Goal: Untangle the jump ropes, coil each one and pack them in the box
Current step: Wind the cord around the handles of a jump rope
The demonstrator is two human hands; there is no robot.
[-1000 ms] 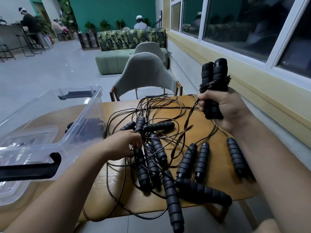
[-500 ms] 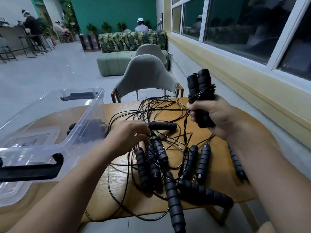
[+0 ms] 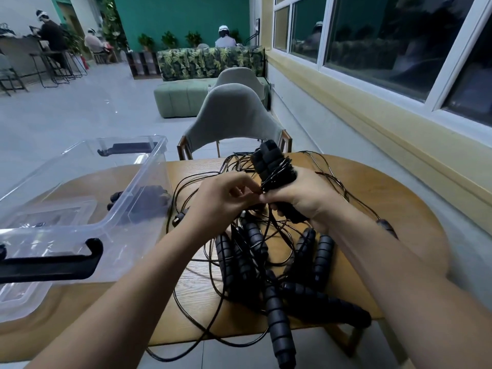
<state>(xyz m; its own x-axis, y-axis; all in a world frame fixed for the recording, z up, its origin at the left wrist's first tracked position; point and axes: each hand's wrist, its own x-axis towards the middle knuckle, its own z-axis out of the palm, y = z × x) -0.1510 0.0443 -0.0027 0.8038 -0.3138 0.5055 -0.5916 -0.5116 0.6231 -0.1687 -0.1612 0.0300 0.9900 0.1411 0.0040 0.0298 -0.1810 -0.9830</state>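
Two hands meet over tangle: right hand grips paired wrapped handles; left hand pinches their cord, contact partly hidden.

Teal wall at the far end, pale floor, grey chair behind the wooden table, leaf-print sofa beyond, dark windows along the right.

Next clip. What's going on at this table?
A person is sorting tangled black jump ropes on a wooden table. The right hand grips a bundled rope, two handles with cord wound round them, and the left hand pinches cord at that bundle. The other ropes lie in a tangled heap, with one handle overhanging the near edge. Dark handles show through the clear box at the left.
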